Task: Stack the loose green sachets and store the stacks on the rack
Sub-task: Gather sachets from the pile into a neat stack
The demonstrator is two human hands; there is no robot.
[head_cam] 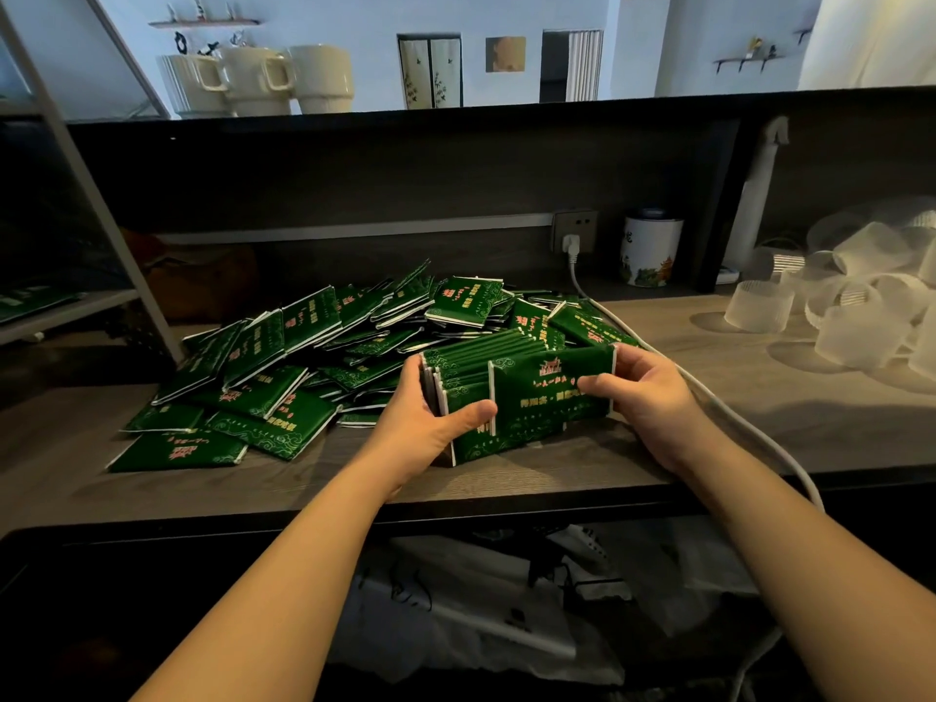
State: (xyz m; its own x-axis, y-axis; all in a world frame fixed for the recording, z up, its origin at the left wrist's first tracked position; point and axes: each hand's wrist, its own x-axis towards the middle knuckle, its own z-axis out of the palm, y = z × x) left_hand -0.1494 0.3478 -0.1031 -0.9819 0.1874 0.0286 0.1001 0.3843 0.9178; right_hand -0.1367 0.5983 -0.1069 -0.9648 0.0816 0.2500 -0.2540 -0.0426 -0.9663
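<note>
Hands first: left hand has its thumb curled over the front of an upright stack of green foil sachets with red and gold print, fingers wrapped behind the left end, and right hand clamps the other end, thumb across the front sachet. So both are holding that one block, which stands on edge on the dark wood-grain counter, pretty near its front lip.

Bare counter runs in front of the stack and off to the right, except a white power cable snakes past the right wrist and over the edge.

Behind and left, a big loose heap of the same green sachets sprawls flat. More green packs lie on the grey metal rack shelf far left. Frosted ribbed plastic cups cluster right, contents can't tell. White lidded tea tin sits by the wall socket.
</note>
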